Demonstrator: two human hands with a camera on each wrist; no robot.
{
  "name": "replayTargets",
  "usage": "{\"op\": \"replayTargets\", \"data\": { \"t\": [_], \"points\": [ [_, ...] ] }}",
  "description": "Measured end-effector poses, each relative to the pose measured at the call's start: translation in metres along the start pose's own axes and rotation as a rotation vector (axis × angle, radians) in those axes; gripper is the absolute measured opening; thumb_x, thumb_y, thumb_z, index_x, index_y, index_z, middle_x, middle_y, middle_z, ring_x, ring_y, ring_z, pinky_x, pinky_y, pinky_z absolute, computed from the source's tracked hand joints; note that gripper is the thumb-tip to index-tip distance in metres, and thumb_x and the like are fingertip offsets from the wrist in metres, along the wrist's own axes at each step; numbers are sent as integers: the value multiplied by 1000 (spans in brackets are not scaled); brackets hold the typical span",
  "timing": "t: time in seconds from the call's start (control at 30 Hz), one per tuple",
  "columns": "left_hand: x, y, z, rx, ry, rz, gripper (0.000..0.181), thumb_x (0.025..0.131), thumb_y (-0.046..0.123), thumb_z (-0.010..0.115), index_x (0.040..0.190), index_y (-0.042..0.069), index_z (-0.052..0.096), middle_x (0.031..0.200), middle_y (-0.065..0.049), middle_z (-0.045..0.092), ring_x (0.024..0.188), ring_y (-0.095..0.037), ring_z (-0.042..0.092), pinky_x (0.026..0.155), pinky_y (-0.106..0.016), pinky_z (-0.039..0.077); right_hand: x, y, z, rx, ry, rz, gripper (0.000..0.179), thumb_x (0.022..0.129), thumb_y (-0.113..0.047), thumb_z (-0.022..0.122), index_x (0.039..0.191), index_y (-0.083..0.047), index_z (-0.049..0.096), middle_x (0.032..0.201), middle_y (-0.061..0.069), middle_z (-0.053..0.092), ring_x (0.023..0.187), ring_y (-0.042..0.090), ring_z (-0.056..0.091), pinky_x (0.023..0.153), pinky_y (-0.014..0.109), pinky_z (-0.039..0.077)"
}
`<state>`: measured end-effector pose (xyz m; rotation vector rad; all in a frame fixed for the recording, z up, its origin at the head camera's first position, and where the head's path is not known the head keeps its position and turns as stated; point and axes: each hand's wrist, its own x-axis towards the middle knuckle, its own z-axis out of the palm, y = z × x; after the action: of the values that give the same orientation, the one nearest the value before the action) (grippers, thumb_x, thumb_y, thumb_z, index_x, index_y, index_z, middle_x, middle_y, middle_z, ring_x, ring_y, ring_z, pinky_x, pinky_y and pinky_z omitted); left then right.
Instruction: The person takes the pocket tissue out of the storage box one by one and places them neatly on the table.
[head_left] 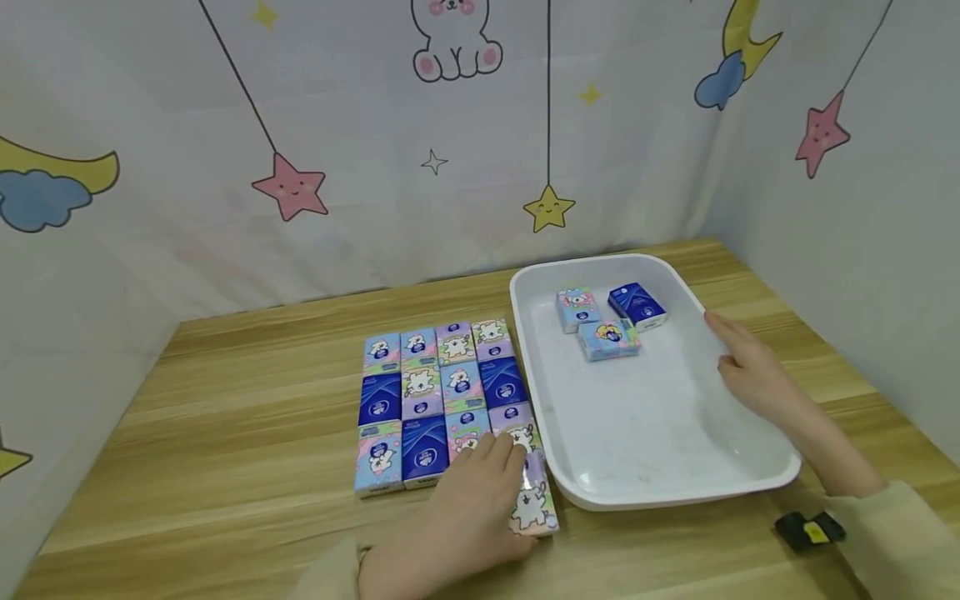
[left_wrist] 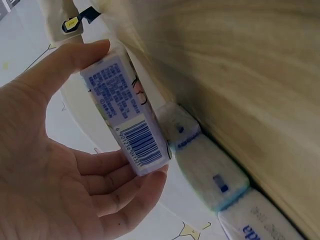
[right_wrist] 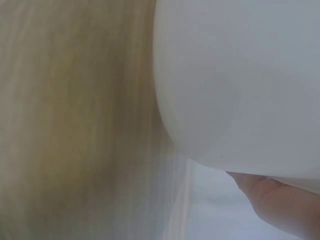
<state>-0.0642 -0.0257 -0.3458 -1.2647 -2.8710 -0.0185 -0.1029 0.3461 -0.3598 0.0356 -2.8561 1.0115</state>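
Note:
My left hand holds a small tissue pack with a purple and cartoon-puppy print, at the near right end of a block of packs. In the left wrist view, thumb and fingers pinch its ends, and its barcode side faces the camera. My right hand grips the right rim of a white tray; the right wrist view shows part of that hand at the rim. Inside the tray's far part lie three packs: a dark blue pack, a pastel pack and another pastel pack.
Left of the tray, several tissue packs, including a dark blue pack, lie in tight rows on the wooden table. A black strap with a yellow tag is at the right wrist. A printed curtain stands behind.

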Motion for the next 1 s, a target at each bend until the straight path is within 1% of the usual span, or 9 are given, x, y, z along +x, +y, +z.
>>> {"op": "replayTargets", "data": {
  "t": [0.07,0.2,0.3,0.5,0.6,0.7,0.83,1.0],
  "points": [
    [0,3,2,14,17,2,84,68,56,75,127,1,51,117,-10,56,111,-25,53,93,-39,52,0,0,0,3,-4,5,60,91,7,33,149,8,16,150,38,18,136,59,19,109,68,18],
    [0,8,3,30,29,-4,82,68,57,75,125,3,51,118,-10,55,113,-25,53,93,-41,51,0,0,0,6,-5,6,60,91,7,32,149,8,16,150,38,17,136,58,18,109,68,18],
    [0,12,5,49,24,-2,82,69,58,74,125,3,51,118,-9,55,112,-23,51,93,-40,50,0,1,0,7,3,-2,59,91,7,32,148,9,17,150,39,18,136,59,18,110,68,17],
    [2,15,12,100,80,11,75,66,57,75,116,5,53,105,-3,50,97,-16,46,78,-30,46,-1,0,0,8,0,3,59,91,7,32,148,9,16,150,38,17,137,58,17,110,68,16],
    [1,16,13,120,97,10,74,65,57,76,114,6,54,101,-2,49,93,-15,44,74,-28,44,-1,0,0,7,0,4,59,91,7,33,148,9,16,150,38,17,136,58,18,109,68,17],
    [1,17,14,133,103,8,75,65,59,76,113,6,54,100,-1,49,92,-14,44,72,-26,43,-1,-1,0,13,-5,10,59,92,7,32,149,8,16,151,37,17,136,58,18,109,68,18],
    [2,17,14,142,92,6,78,66,61,75,116,6,54,104,-2,51,93,-15,46,73,-27,44,-1,-1,0,10,-13,19,60,92,6,33,149,7,15,151,37,16,137,58,17,110,68,18],
    [2,15,15,150,83,1,78,67,62,74,118,6,55,103,-2,50,94,-15,45,71,-26,44,0,-1,0,2,-18,26,60,92,6,33,150,6,14,151,37,16,137,58,17,110,68,17]
  ]
}}
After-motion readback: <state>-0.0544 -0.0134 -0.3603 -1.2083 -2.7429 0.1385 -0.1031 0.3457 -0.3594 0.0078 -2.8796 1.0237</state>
